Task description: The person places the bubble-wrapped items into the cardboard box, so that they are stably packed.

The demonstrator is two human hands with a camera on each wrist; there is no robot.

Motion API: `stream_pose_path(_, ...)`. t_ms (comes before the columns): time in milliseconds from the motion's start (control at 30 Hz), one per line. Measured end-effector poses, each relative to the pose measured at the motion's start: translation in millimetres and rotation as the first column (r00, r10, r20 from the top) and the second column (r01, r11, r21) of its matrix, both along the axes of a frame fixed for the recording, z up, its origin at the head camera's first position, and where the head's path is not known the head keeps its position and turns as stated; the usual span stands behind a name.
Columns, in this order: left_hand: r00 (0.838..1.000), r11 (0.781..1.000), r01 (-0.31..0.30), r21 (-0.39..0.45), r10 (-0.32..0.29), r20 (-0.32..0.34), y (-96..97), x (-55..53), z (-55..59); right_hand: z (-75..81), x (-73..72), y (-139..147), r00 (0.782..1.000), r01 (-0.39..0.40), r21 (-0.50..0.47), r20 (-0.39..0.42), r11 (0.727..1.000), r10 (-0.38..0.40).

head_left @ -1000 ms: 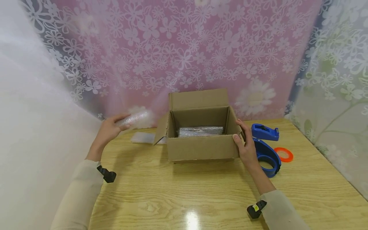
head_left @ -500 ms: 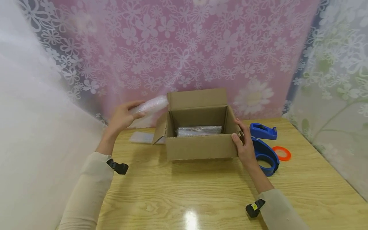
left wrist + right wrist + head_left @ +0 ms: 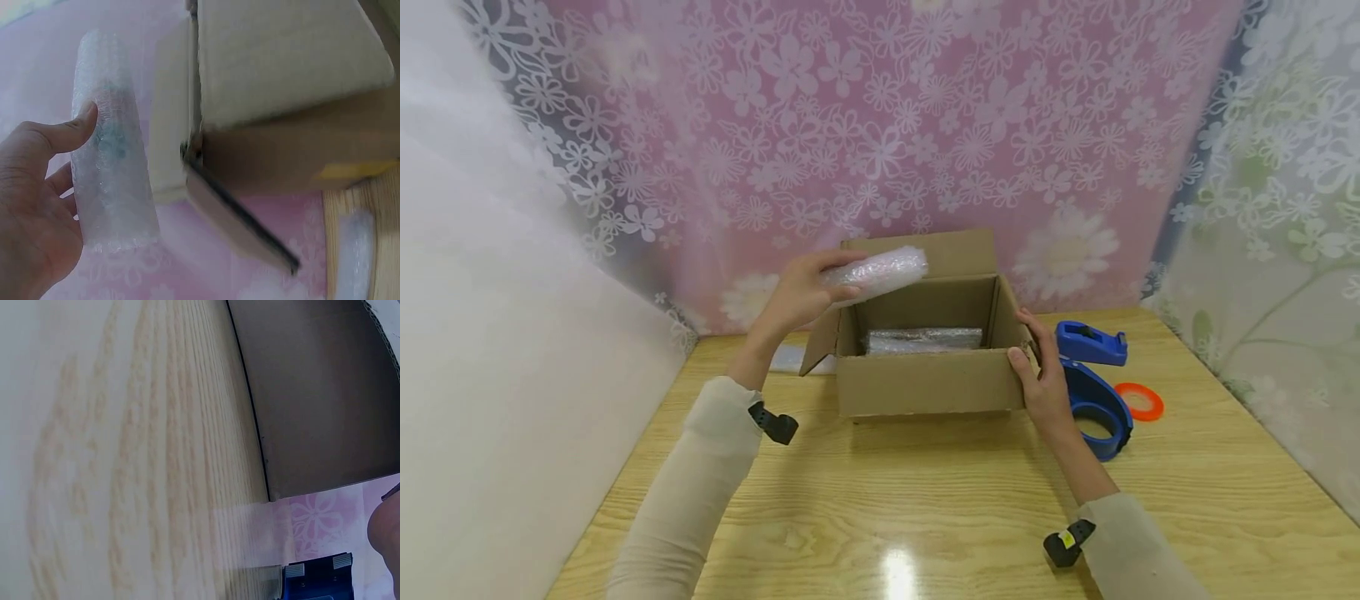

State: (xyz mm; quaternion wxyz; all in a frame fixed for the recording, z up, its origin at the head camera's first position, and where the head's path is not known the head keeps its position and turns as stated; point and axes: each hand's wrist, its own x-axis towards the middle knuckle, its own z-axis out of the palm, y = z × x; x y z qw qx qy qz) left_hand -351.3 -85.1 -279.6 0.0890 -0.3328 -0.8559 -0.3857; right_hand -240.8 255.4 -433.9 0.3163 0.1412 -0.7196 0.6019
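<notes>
My left hand (image 3: 801, 292) grips a bubble-wrapped roll (image 3: 883, 271) above the left rear of an open cardboard box (image 3: 928, 387). In the left wrist view the thumb lies across the bubble-wrapped roll (image 3: 112, 162), and a blurred greenish patch shows through the wrap. At the box's right wall my right hand (image 3: 1043, 387) holds the edge, thumb on the front side and fingers along the right side. A bubble-wrapped packet (image 3: 923, 340) lies inside the box; its lower part is hidden by the front wall.
To the right of the box are a blue tape dispenser (image 3: 1090, 343), a larger blue ring-shaped tape holder (image 3: 1101, 417) and an orange tape roll (image 3: 1141, 402). Another bubble-wrapped piece (image 3: 786, 358) lies left, partly behind the open side flap (image 3: 822, 340). A floral curtain (image 3: 880, 125) hangs behind.
My left hand has carried the bubble-wrapped roll rightward, from beside the box to over its left rear part. The right hand and the box stay in place.
</notes>
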Motion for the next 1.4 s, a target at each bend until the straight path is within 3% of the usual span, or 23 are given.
stream_pose_path(100, 0.999, 0.999, 0.038, -0.001, -0.038, 0.013, 16.6, -0.6, -3.4, 3.5, 3.0, -1, 1.000, 0.005, 0.001, 0.016, 1.000, -0.005)
stream_pose_path(267, 0.999, 0.998, 0.047, -0.033, -0.046, 0.019, 37.1, -0.1, -6.8, 5.4, 3.5, -2, 1.000, 0.000, 0.003, 0.017, 1.000, 0.000)
stream_pose_path(733, 0.990, 0.988, 0.135, -0.078, -0.131, 0.054, 75.1, -0.4, -23.3, 5.8, 5.0, -1, 1.000, 0.007, -0.001, 0.008, 1.000, -0.007)
stream_pose_path(867, 0.986, 0.981, 0.157, -0.117, -0.149, 0.074, 81.5, -3.5, -33.9, 5.4, 5.1, -2, 1.000, 0.007, 0.004, 0.012, 1.000, -0.007)
stream_pose_path(1067, 0.988, 0.971, 0.136, -0.194, -0.118, 0.100, 85.0, -5.2, -49.4, 3.5, 4.5, -1, 1.000, 0.015, 0.025, 0.007, 1.000, -0.015)
stream_pose_path(1400, 0.991, 0.962, 0.120, -0.246, -0.102, 0.087, 80.8, -10.1, -59.0, 3.1, 3.7, -1, 1.000, 0.018, 0.028, 0.001, 0.999, -0.018)
